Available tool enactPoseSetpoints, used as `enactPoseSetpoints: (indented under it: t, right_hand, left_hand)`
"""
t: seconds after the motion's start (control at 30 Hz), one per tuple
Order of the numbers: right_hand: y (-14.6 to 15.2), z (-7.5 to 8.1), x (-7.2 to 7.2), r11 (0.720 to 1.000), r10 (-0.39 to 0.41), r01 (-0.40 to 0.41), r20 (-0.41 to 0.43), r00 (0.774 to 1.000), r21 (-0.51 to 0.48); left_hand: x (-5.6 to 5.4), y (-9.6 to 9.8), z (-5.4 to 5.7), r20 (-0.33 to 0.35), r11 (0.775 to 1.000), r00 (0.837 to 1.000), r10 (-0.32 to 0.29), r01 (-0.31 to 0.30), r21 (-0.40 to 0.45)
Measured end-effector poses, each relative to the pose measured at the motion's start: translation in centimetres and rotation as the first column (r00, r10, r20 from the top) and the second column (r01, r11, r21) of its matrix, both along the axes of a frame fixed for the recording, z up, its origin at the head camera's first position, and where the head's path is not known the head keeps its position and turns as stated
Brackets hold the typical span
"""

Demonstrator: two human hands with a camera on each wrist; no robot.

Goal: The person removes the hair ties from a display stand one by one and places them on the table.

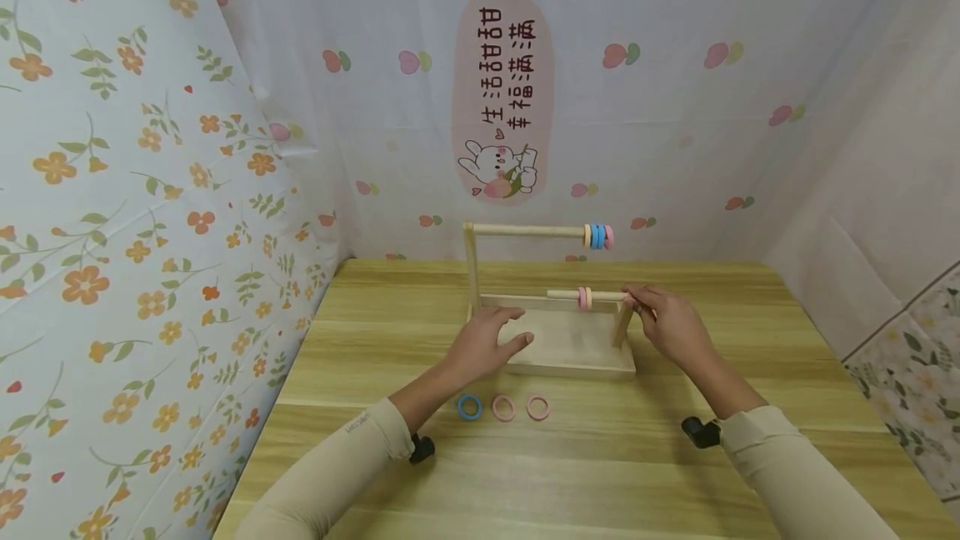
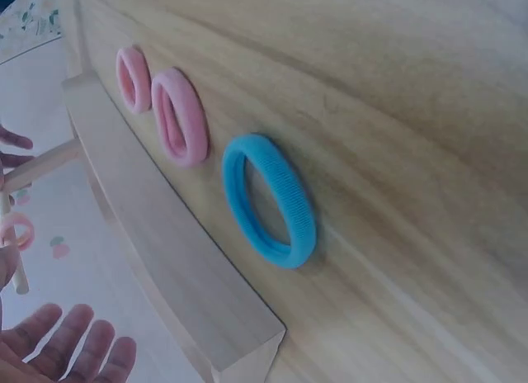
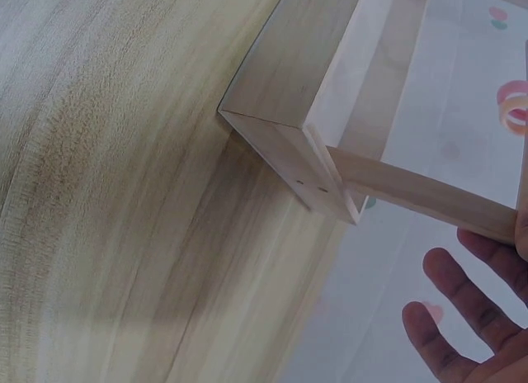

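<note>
A wooden rack (image 1: 570, 371) stands on the table, with a tray base and two rods. At its shorter right post (image 1: 622, 324), my right hand (image 1: 675, 327) pinches the top, where the lower rod (image 1: 606, 297) meets it; the other fingers are spread in the right wrist view. A pink hair tie (image 1: 582, 298) and a cream one hang on that rod. My left hand (image 1: 483, 346) hovers over the tray's left part, fingers apart, holding nothing. In front of the rack lie a blue hair tie (image 2: 268, 201) and two pink hair ties (image 2: 180, 117).
The taller upper rod (image 1: 528, 231) carries several cream, blue and pink hair ties (image 1: 597, 237) at its right end. Black clamp-like pieces (image 1: 701, 432) show near both sleeves. A printed cloth (image 1: 390, 107) hangs behind the wooden table (image 1: 570, 457).
</note>
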State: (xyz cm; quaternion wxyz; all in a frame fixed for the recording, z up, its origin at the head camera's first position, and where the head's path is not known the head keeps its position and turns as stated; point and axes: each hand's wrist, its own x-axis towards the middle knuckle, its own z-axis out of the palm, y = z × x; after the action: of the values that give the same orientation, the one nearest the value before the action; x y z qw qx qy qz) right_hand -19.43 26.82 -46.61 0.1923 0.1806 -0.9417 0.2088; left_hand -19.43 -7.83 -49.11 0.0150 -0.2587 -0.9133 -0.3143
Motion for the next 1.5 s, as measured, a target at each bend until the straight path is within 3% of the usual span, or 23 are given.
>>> enactPoseSetpoints:
  t: [0.33, 0.63, 1.5]
  right_hand:
    - [0.3, 0.2, -0.2, 1.000, -0.004, 0.004, -0.022, 1.000, 0.004]
    - [0.3, 0.1, -0.3, 1.000, -0.013, 0.013, -0.008, 1.000, 0.005]
    - [0.3, 0.1, -0.1, 1.000, -0.014, 0.013, 0.053, 0.999, 0.025]
  left_hand:
    - [-1.0, 0.6, 1.3, -0.006, 0.999, 1.000, 0.013, -0.013, 0.039]
    - [-1.7, 1.4, 2.3, -0.018, 1.000, 0.999, 0.027, -0.027, 0.017]
    - [-2.7, 3.1, 3.3, -0.050, 1.000, 0.999, -0.006, 0.006, -0.007]
